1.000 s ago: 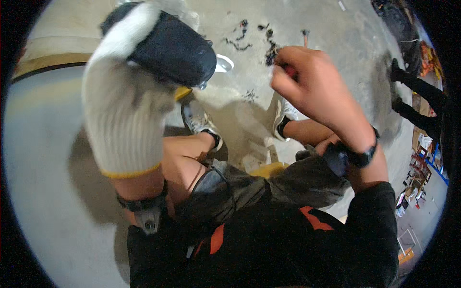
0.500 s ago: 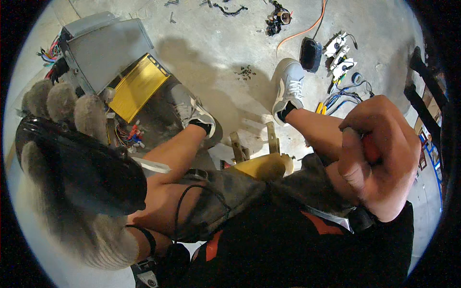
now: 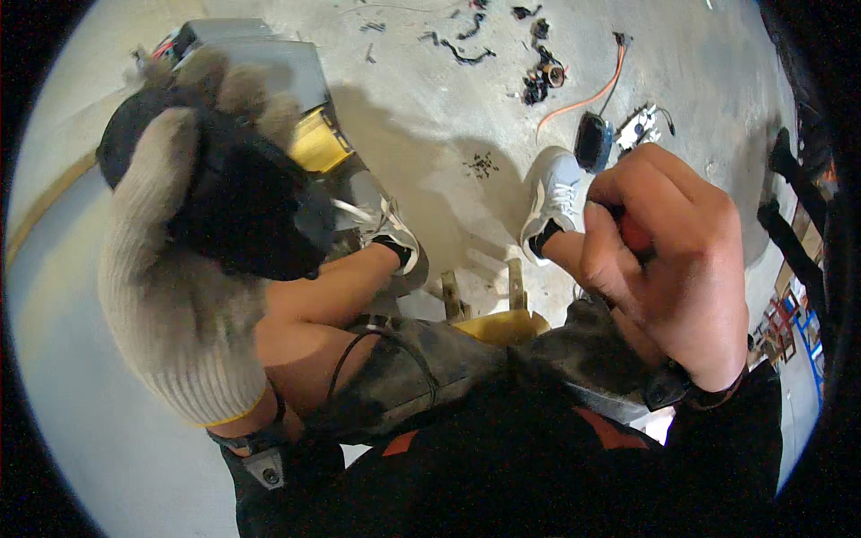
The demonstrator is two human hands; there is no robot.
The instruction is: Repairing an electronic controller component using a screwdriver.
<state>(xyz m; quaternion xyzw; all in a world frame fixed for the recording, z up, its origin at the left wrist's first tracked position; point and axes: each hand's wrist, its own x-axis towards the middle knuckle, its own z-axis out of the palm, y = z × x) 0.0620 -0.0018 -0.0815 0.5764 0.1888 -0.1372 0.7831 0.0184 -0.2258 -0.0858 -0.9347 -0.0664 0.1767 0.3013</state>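
My left hand, in a pale knitted work glove with a yellow cuff edge, grips a dark, rounded housing. Its fingers curl over the top and along the near side. A white strip juts out by the housing's right side, and I cannot tell whether it is attached. My bare right hand is held over my right leg, fingers curled around a small red object that is mostly hidden, its shape unclear.
Behind my left hand are a grey box and yellow panel. Black pieces, small screws, an orange cable, a dark case and white parts lie ahead. A person's dark legs show at right.
Both hands dropped from their higher spot a second ago. Since half a second ago, my left hand has risen slightly rightward with the housing, and my right hand has shifted slightly up and left.
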